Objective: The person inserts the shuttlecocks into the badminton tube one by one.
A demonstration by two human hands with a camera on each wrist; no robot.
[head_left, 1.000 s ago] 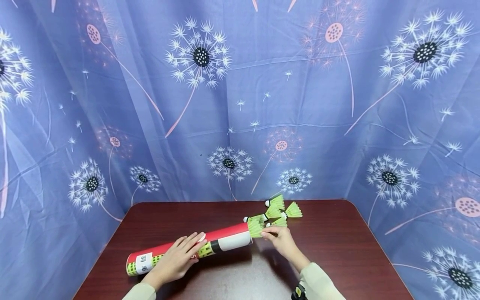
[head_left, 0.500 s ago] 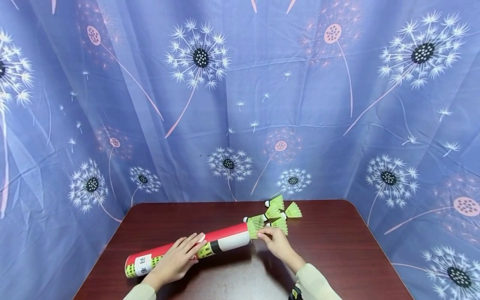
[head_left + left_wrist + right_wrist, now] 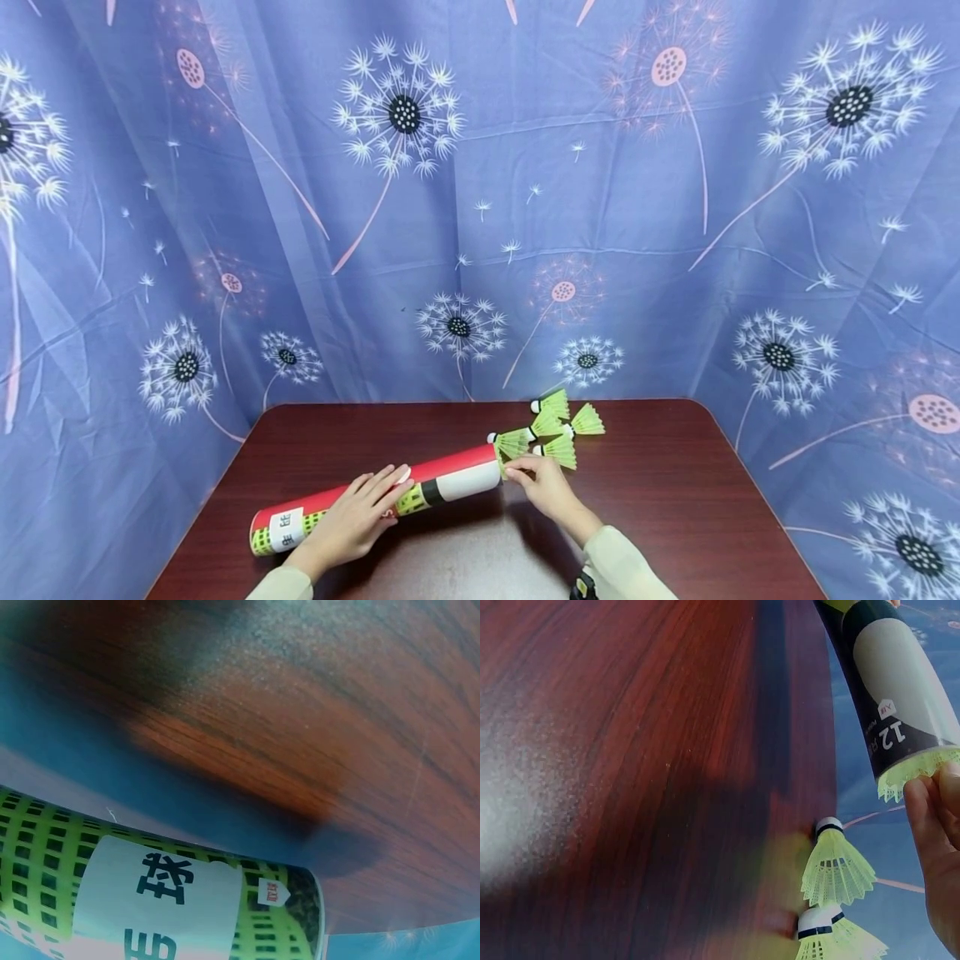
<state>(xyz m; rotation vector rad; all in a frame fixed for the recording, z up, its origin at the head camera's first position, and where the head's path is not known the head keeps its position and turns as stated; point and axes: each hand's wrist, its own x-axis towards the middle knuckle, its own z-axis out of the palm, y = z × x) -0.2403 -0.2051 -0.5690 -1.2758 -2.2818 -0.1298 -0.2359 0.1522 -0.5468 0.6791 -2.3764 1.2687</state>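
Note:
A long red, white and green shuttlecock tube [image 3: 468,481] lies slantwise over the table, its mouth toward the right. My left hand [image 3: 352,517] holds it around the middle from above, fingers across the top and thumb on the near side. At the mouth, my right hand [image 3: 549,492] pinches the skirt edge of a yellow-green shuttlecock [image 3: 892,787]. Only that skirt's rim sticks out of the tube; the rest is hidden inside. In the left wrist view, the tube's far end [image 3: 289,907] shows a green lattice print and a white label.
Several loose yellow-green shuttlecocks [image 3: 558,452] with white heads lie clustered behind the right hand, near the back edge of the dark red-brown table [image 3: 645,467]. A blue curtain [image 3: 480,208] with dandelion prints hangs behind. A black watch-like device [image 3: 582,586] sits at the right wrist.
My right hand has moved left toward the mouth, and the shuttlecock it pinches has slid deeper into the tube. My left hand keeps its place on the tube.

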